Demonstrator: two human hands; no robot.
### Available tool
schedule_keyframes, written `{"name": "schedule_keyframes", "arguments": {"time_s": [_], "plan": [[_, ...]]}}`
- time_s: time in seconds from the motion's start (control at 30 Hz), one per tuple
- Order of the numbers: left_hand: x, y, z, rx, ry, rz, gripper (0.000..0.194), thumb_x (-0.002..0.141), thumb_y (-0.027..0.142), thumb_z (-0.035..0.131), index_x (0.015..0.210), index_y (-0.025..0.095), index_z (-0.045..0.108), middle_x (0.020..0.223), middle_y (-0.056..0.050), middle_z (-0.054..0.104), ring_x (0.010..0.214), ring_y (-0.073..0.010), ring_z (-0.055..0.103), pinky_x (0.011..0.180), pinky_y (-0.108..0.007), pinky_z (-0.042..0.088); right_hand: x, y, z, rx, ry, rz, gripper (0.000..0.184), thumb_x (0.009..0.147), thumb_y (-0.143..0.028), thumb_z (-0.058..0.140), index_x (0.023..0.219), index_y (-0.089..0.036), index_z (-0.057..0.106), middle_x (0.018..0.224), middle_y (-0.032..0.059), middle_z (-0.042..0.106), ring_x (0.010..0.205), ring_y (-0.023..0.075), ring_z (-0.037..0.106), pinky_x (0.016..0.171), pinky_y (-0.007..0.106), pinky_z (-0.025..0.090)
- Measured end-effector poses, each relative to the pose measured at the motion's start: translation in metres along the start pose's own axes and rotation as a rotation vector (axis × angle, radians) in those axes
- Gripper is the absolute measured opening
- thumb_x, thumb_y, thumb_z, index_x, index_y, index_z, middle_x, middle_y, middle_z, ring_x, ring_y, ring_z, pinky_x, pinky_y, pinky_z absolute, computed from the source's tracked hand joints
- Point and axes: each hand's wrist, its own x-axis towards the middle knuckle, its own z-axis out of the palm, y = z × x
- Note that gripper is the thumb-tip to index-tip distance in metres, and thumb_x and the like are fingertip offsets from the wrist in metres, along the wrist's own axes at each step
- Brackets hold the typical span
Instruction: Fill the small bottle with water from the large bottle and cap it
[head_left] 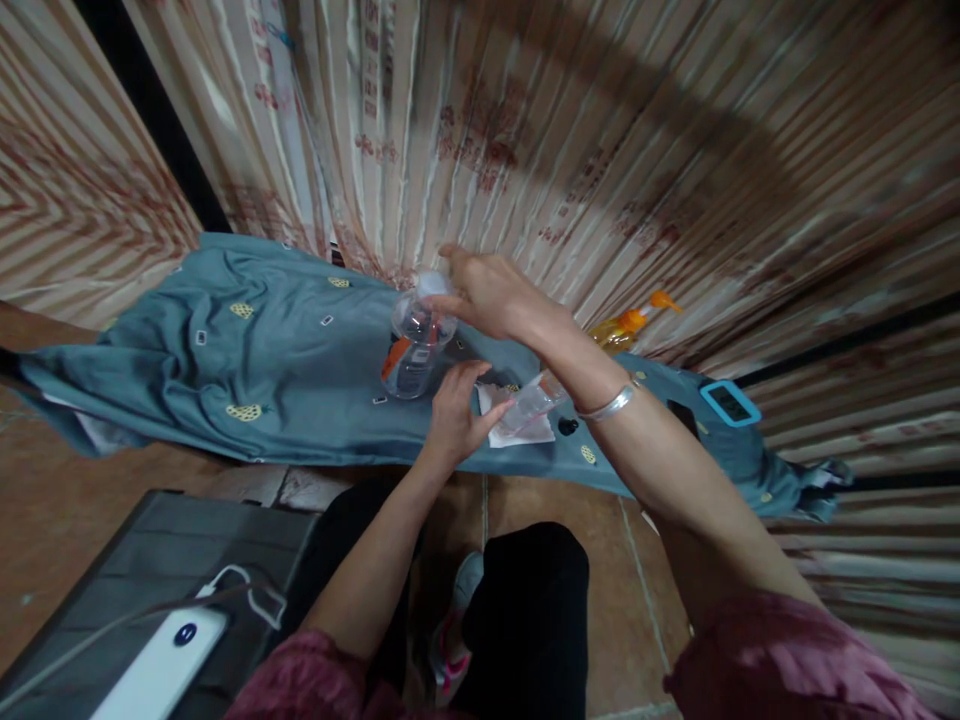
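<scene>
A clear plastic bottle with an orange and dark label stands on the blue-grey cloth. My right hand reaches over from the right, its thumb and fingers closed about the bottle's white cap, with one finger sticking out. To the right, a smaller clear plastic container leans over a white paper. Close to its lower end is my left hand, thumb and forefinger apart; the thumb tip seems to touch the container. My right forearm partly covers the container's upper end.
An orange pump bottle with yellow liquid stands behind my right forearm. Farther right are a blue-framed digital device and a dark object. A small black piece lies by the paper. Pleated curtains hang behind. A white power bank is lower left.
</scene>
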Motion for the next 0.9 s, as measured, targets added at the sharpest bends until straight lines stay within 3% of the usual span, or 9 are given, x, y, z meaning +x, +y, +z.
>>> {"name": "schedule_keyframes", "arguments": {"time_s": [0.17, 0.3, 0.43, 0.6, 0.77, 0.9], "plan": [[-0.015, 0.002, 0.03, -0.124, -0.217, -0.236, 0.093, 0.061, 0.04, 0.083, 0.138, 0.018, 0.034, 0.139, -0.019, 0.047, 0.129, -0.033, 0.047, 0.108, -0.05, 0.038, -0.063, 0.039, -0.021, 0.092, 0.19, 0.148, 0.053, 0.091, -0.044, 0.049, 0.133, -0.012, 0.046, 0.116, 0.0129, 0.065, 0.1, 0.0237, 0.064, 0.084, 0.033, 0.045], [-0.015, 0.008, 0.052, -0.198, -0.347, -0.321, 0.111, 0.054, 0.033, 0.085, 0.145, 0.019, 0.023, 0.149, -0.02, 0.035, 0.138, -0.0347, 0.035, 0.113, -0.054, 0.029, -0.125, 0.074, -0.013, 0.168, 0.27, 0.328, 0.054, 0.088, -0.047, 0.052, 0.131, -0.015, 0.05, 0.114, 0.0116, 0.067, 0.091, 0.0239, 0.067, 0.082, 0.036, 0.049], [-0.014, 0.009, 0.068, -0.231, -0.371, -0.402, 0.106, 0.056, 0.025, 0.084, 0.144, 0.017, 0.024, 0.146, -0.02, 0.04, 0.135, -0.0328, 0.04, 0.112, -0.051, 0.032, -0.168, 0.094, 0.012, 0.219, 0.228, 0.416, 0.049, 0.088, -0.047, 0.053, 0.125, -0.016, 0.054, 0.109, 0.0099, 0.069, 0.086, 0.0217, 0.069, 0.078, 0.033, 0.051], [-0.018, 0.004, 0.082, -0.216, -0.348, -0.439, 0.089, 0.062, 0.022, 0.08, 0.138, 0.018, 0.033, 0.139, -0.015, 0.05, 0.128, -0.0299, 0.049, 0.108, -0.048, 0.038, -0.198, 0.108, 0.058, 0.272, 0.115, 0.524, 0.049, 0.09, -0.048, 0.052, 0.128, -0.018, 0.05, 0.115, 0.0077, 0.065, 0.092, 0.0166, 0.066, 0.082, 0.032, 0.052], [-0.014, -0.002, 0.085, -0.154, -0.33, -0.43, 0.062, 0.068, 0.018, 0.074, 0.125, 0.016, 0.048, 0.124, -0.012, 0.061, 0.115, -0.0276, 0.058, 0.101, -0.043, 0.045, -0.216, 0.127, 0.124, 0.22, -0.063, 0.676, 0.039, 0.09, -0.041, 0.056, 0.12, -0.017, 0.054, 0.113, 0.0071, 0.061, 0.095, 0.0169, 0.062, 0.083, 0.039, 0.053], [-0.008, -0.004, 0.082, -0.163, -0.355, -0.427, 0.054, 0.067, 0.019, 0.073, 0.118, 0.019, 0.052, 0.116, -0.008, 0.065, 0.107, -0.0258, 0.062, 0.094, -0.039, 0.049, -0.216, 0.137, 0.166, 0.219, -0.144, 0.682, 0.039, 0.089, -0.04, 0.057, 0.121, -0.018, 0.054, 0.117, 0.0074, 0.059, 0.1, 0.018, 0.06, 0.085, 0.039, 0.052]]}}
